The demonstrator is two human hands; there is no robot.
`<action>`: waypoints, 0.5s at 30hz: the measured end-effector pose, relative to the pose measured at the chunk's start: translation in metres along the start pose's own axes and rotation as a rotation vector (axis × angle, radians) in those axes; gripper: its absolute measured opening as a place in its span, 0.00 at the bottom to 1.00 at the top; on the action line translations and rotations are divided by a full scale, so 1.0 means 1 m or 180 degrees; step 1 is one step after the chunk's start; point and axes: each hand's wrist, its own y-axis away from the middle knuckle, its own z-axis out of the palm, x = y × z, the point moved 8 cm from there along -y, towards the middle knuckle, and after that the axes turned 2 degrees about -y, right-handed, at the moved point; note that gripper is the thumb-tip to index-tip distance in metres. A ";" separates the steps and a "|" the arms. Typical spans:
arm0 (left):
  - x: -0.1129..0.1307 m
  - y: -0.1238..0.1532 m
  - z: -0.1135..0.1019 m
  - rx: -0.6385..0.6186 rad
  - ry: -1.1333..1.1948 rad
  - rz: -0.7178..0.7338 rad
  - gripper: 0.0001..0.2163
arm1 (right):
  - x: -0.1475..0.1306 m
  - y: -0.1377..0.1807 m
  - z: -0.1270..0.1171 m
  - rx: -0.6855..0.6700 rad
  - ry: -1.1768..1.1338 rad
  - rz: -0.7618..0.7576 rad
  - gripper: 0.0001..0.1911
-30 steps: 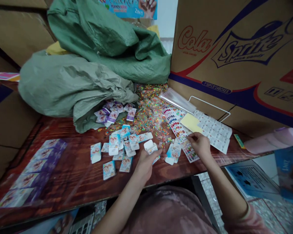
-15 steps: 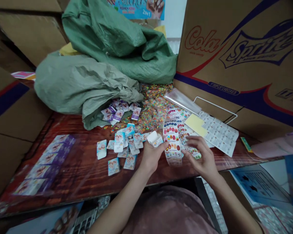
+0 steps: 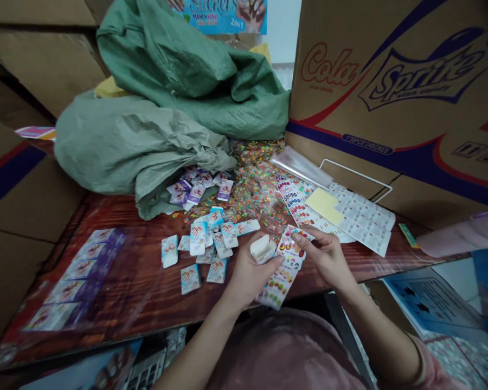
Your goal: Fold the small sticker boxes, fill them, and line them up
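Observation:
Near the table's front edge, my left hand [image 3: 248, 273] is closed around a small white box [image 3: 263, 249] whose top stands open. Its thumb also presses on a strip of nail stickers [image 3: 283, 265], which slants down across the front of that hand. My right hand [image 3: 323, 254] pinches the upper right end of the same strip between thumb and fingers. Several small blue-and-white boxes [image 3: 198, 237] lie loosely heaped left of my left hand. More sticker sheets [image 3: 295, 203] lie flat behind my right hand.
Small wrapped candies [image 3: 256, 179] are spread at the back. A grey-green sack [image 3: 146, 135] holds purple boxes [image 3: 196, 192]. At left is a row of purple boxes [image 3: 75, 279]. A yellow note [image 3: 324, 206] and printed labels [image 3: 364, 216] lie right, before a large carton [image 3: 390, 81].
My right hand has taken hold of the sticker strip and its top end has tilted right. The lower end now hangs toward me. The white box has turned slightly in my left hand.

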 end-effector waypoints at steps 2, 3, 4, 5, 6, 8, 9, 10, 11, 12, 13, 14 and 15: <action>-0.003 0.000 -0.005 0.0046 -0.0014 0.0025 0.10 | -0.005 0.004 0.001 0.0075 0.0354 -0.0382 0.11; -0.003 -0.001 -0.008 0.0102 -0.0048 0.0090 0.10 | -0.009 0.006 0.004 -0.0010 0.0548 -0.0616 0.13; -0.002 -0.001 -0.012 0.0142 -0.0070 0.0149 0.10 | -0.012 0.010 0.010 -0.0164 0.0702 -0.0801 0.16; -0.002 -0.001 -0.014 0.0144 -0.0076 0.0178 0.10 | -0.013 0.013 0.016 -0.0347 0.0807 -0.0915 0.19; -0.002 -0.001 -0.014 0.0109 -0.0059 0.0177 0.10 | -0.013 0.016 0.023 -0.0535 0.0871 -0.0965 0.21; -0.002 -0.002 -0.015 0.0044 0.0018 0.0148 0.10 | -0.013 0.023 0.032 -0.0758 0.0883 -0.1001 0.26; -0.001 -0.001 -0.016 0.0042 0.0051 0.0135 0.10 | -0.013 0.025 0.035 -0.0783 0.0841 -0.1006 0.26; 0.000 -0.001 -0.017 0.0063 0.0077 0.0121 0.11 | -0.013 0.026 0.037 -0.0765 0.0761 -0.0997 0.24; 0.000 -0.001 -0.018 0.0087 0.0097 0.0110 0.11 | -0.012 0.027 0.038 -0.0724 0.0650 -0.0951 0.21; -0.001 0.000 -0.018 0.0107 0.0109 0.0088 0.11 | -0.009 0.027 0.038 -0.0668 0.0527 -0.0852 0.17; -0.003 0.001 -0.018 0.0116 0.0115 0.0053 0.12 | -0.004 0.026 0.037 -0.0589 0.0415 -0.0705 0.14; -0.006 0.002 -0.018 0.0094 0.0120 -0.0005 0.13 | 0.001 0.024 0.034 -0.0481 0.0333 -0.0540 0.12; -0.010 0.002 -0.017 0.0054 0.0129 -0.0083 0.14 | 0.007 0.023 0.030 -0.0323 0.0295 -0.0384 0.10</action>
